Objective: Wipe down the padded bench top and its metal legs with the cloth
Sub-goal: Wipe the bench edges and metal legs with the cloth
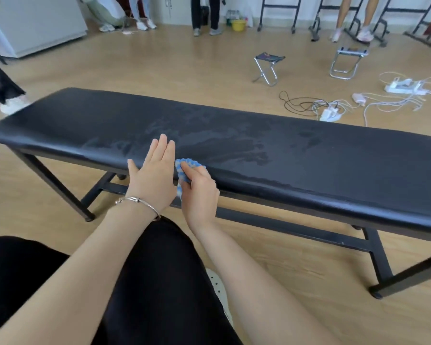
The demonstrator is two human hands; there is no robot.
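A long black padded bench top [271, 145] runs across the view on black metal legs [380, 260], with damp streaks near its middle. My left hand [154, 175] lies flat with straight fingers on the near edge of the padding. Right beside it, my right hand [199, 190] grips a bunched blue and white cloth [187, 165] against the bench's front edge. Most of the cloth is hidden inside that hand.
Wooden floor surrounds the bench. Two small folding stools [268, 67] stand beyond it, with power strips and tangled cables [334, 108] at the right. Several people's legs, a yellow bucket [238, 24] and black racks line the far wall. My dark-clothed knees are below.
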